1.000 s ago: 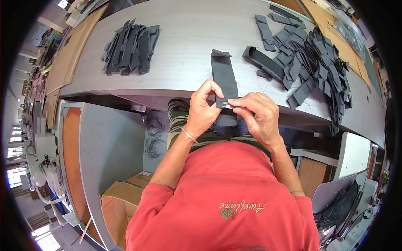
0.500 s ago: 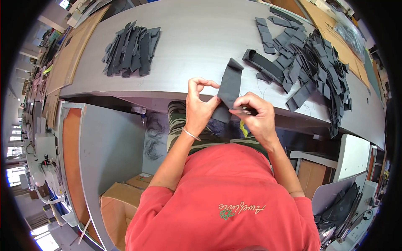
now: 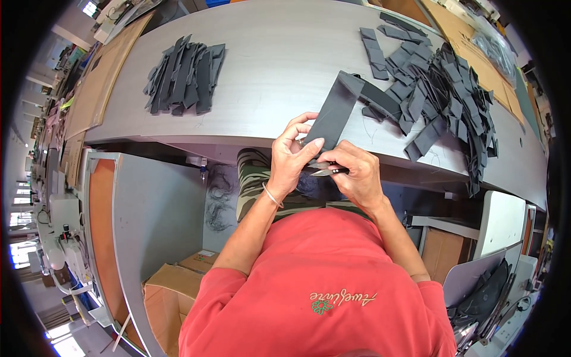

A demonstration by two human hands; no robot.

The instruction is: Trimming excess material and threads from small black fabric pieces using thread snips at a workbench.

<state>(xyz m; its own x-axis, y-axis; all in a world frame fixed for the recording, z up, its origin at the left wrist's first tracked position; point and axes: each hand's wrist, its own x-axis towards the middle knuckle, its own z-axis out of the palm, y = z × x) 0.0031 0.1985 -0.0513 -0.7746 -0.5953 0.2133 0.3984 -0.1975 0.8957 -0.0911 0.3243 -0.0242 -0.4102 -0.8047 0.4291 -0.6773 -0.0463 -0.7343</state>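
Observation:
Near the table's front edge, my left hand [image 3: 288, 157] pinches the lower end of a dark grey fabric strip [image 3: 335, 114] between thumb and fingers. The strip slants up and to the right, its far end over the tabletop. Close beside it, my right hand [image 3: 358, 177] is closed around small thread snips [image 3: 323, 172]. Their pointed metal blades show below the strip's lower end, aimed left; most of the handle is hidden in my palm. Whether the right fingertips also touch the fabric, I cannot tell.
A large heap of dark grey strips [image 3: 443, 95] lies on the right, some hanging over the edge of the grey table [image 3: 267, 53]. A smaller stack of strips [image 3: 184, 77] sits on the left. Below left stand a grey cabinet panel [image 3: 154, 202] and a cardboard box [image 3: 169, 288].
The fabric strip has swung up and right, with more of it now above my left hand. My right hand has lowered slightly and turned, bringing the snips' blades into sight.

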